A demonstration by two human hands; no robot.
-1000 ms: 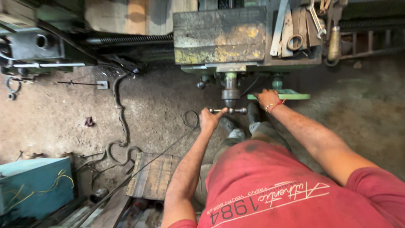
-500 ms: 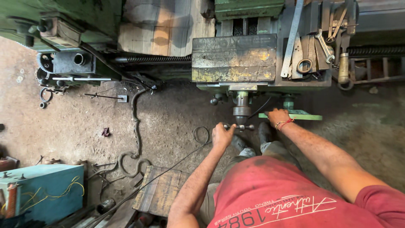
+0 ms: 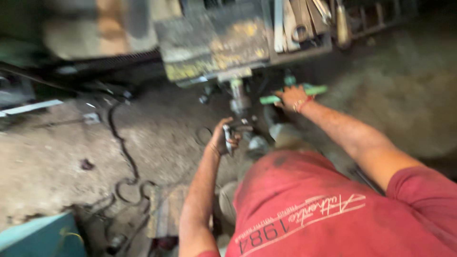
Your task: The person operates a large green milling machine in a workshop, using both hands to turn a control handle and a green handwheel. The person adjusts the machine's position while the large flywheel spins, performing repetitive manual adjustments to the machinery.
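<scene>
Though the frame is motion-blurred, the layout reads clearly enough. Nearest the camera is the person's red shirt [image 3: 323,209] with pale print, filling the lower right. At bottom left sits a teal box [image 3: 40,238], and beside it a wooden board [image 3: 164,209] lies on the dirt floor [image 3: 52,162], with a dark cable [image 3: 124,157] snaking across the ground toward the machine.

The left hand [image 3: 223,138] is out in front of the torso, fingers curled shut around a small metal handle [image 3: 236,127] that sticks out sideways just below the machine's vertical shaft [image 3: 239,97]. The handle is held low, near floor level, just under and touching or nearly touching the shaft end; blur hides the exact contact.

The right hand [image 3: 293,97] is further out and to the right, palm down and closed over a green lever [image 3: 314,90] that runs horizontally beside the shaft. A red thread band [image 3: 304,103] circles that wrist. Both hands are near each other but apart, one on each side of the shaft.

Farthest away is the heavy machine body [image 3: 214,43], a worn grey-yellow block, with a tray of metal tools [image 3: 304,24], wrenches and flat bars, lying on its right part.
</scene>
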